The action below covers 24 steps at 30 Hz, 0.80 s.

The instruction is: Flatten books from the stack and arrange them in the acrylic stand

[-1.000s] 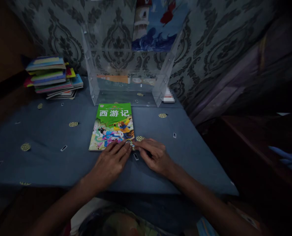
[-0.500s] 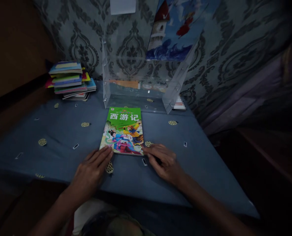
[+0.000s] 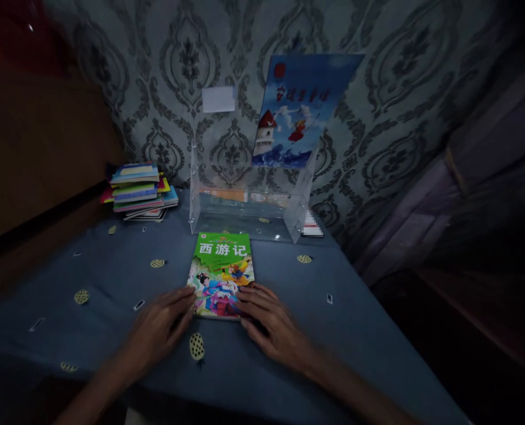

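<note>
Farther over bk (image 3: 220,268) now: R hand (image 3: 274,321)

Overall light: dim, bluish
Book cover (image 3: 220,274): brightest patch, title legible
Clear rack (image 3: 295,219): small glints on its panels
Red surface (image 3: 19,38): one glare spot
White item (image 3: 312,225): pixelated
Curtain (image 3: 435,195): soft, in deep shadow
Frame edges: stretched

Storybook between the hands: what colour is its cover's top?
Green, with white title characters; the storybook shows best in the head view.
</note>
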### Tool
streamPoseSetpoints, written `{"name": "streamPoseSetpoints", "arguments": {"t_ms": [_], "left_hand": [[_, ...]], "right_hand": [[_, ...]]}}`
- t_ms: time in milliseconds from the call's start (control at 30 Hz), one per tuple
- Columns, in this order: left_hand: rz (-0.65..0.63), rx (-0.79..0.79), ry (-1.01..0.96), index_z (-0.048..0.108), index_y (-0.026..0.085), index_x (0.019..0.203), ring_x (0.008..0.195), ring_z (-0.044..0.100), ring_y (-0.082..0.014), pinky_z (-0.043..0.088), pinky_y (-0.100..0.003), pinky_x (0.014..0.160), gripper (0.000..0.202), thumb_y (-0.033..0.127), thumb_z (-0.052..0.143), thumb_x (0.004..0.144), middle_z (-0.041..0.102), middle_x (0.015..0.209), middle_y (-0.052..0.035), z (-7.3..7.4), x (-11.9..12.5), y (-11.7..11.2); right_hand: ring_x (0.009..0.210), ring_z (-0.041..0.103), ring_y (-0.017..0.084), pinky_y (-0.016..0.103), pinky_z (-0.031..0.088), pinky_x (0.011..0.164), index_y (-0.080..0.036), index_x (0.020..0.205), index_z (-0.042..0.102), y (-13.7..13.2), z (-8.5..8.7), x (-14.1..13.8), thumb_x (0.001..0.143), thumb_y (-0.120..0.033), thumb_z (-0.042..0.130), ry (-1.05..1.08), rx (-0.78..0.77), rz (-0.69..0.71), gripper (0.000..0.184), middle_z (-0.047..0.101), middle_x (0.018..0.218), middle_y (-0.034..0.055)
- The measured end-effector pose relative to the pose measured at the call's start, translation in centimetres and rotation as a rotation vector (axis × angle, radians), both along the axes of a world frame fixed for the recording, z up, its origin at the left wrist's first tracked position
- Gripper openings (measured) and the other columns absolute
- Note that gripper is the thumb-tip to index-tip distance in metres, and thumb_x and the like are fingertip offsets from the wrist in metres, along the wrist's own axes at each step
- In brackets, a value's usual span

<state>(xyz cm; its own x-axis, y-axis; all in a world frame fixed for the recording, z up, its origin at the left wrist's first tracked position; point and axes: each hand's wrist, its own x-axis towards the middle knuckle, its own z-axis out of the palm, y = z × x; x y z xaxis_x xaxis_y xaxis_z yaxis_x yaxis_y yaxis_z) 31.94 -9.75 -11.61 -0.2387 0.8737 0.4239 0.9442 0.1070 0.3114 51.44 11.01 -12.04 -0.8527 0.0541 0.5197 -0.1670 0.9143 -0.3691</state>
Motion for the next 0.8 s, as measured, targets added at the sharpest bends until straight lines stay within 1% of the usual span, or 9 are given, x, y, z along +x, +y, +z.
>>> {"name": "streamPoseSetpoints", "arguments": {"t_ms": [133, 267, 400, 500, 600, 700, 800], "left_hand": [[0.058, -0.105, -0.084, 0.065, 0.021, 0.124, 0.122, 0.061, -0.0227, 0.048, -0.039, 0.105, 0.036, 0.03, 0.046, 0.095, 0.064, 0.134, -0.0067, -0.4, -2.3, 2.9], [0.106, -0.202, -0.063, 0.063, 0.018, 0.127, 0.127, 0.057, -0.0257, 0.044, -0.039, 0.108, 0.038, 0.03, 0.048, 0.094, 0.06, 0.138, -0.0101, 0.4, -4.2, 6.4], [0.169, -0.263, -0.031, 0.062, 0.016, 0.125, 0.128, 0.055, -0.0277, 0.042, -0.039, 0.108, 0.036, 0.025, 0.049, 0.093, 0.059, 0.139, -0.0137, 1.0, -5.7, 9.8], [0.208, -0.241, -0.07, 0.064, 0.014, 0.12, 0.13, 0.053, -0.0275, 0.039, -0.038, 0.109, 0.033, 0.023, 0.049, 0.092, 0.058, 0.138, -0.0154, 0.6, -6.6, 11.9], [0.248, -0.184, -0.13, 0.063, 0.012, 0.119, 0.13, 0.052, -0.0272, 0.037, -0.038, 0.11, 0.033, 0.021, 0.046, 0.092, 0.06, 0.135, -0.0172, -0.1, -7.1, 13.4], [0.291, -0.098, -0.236, 0.065, 0.013, 0.115, 0.129, 0.053, -0.0264, 0.036, -0.037, 0.11, 0.032, 0.019, 0.046, 0.09, 0.061, 0.133, -0.0159, -0.8, -7.1, 14.1], [0.32, 0.006, -0.393, 0.065, 0.014, 0.113, 0.128, 0.053, -0.0259, 0.036, -0.038, 0.111, 0.032, 0.017, 0.05, 0.085, 0.062, 0.131, -0.0137, -1.2, -7.2, 14.4]], "right_hand": [[0.129, 0.055, 0.026, 0.054, 0.036, 0.112, -0.02, 0.129, 0.062, 1.2, -0.7, -2.3, 0.094, -0.027, 0.054, -0.099, -0.018, -0.045, 0.037, 0.064, 0.132, 0.0134], [0.133, 0.052, 0.028, 0.057, 0.029, 0.115, -0.021, 0.13, 0.061, 3.3, -0.9, -5.6, 0.093, -0.028, 0.054, -0.164, -0.035, -0.117, 0.039, 0.062, 0.135, 0.0137], [0.139, 0.044, 0.028, 0.056, 0.027, 0.115, -0.02, 0.136, 0.057, 5.8, -0.8, -8.6, 0.092, -0.028, 0.053, -0.254, -0.074, -0.221, 0.045, 0.055, 0.143, 0.014], [0.141, 0.04, 0.028, 0.052, 0.03, 0.116, -0.013, 0.137, 0.056, 7.3, -1.0, -10.1, 0.093, -0.027, 0.05, -0.287, -0.103, -0.32, 0.046, 0.051, 0.146, 0.0165], [0.142, 0.039, 0.026, 0.047, 0.031, 0.116, -0.011, 0.136, 0.056, 7.9, -1.4, -10.6, 0.094, -0.026, 0.047, -0.236, -0.117, -0.362, 0.046, 0.05, 0.147, 0.0164], [0.143, 0.037, 0.025, 0.046, 0.031, 0.117, -0.013, 0.136, 0.057, 7.7, -1.9, -10.5, 0.094, -0.027, 0.045, -0.179, -0.129, -0.392, 0.045, 0.051, 0.147, 0.0142], [0.143, 0.038, 0.028, 0.047, 0.032, 0.117, -0.012, 0.136, 0.057, 7.4, -2.3, -10.1, 0.092, -0.024, 0.048, -0.176, -0.155, -0.463, 0.047, 0.049, 0.148, 0.0158]]}}
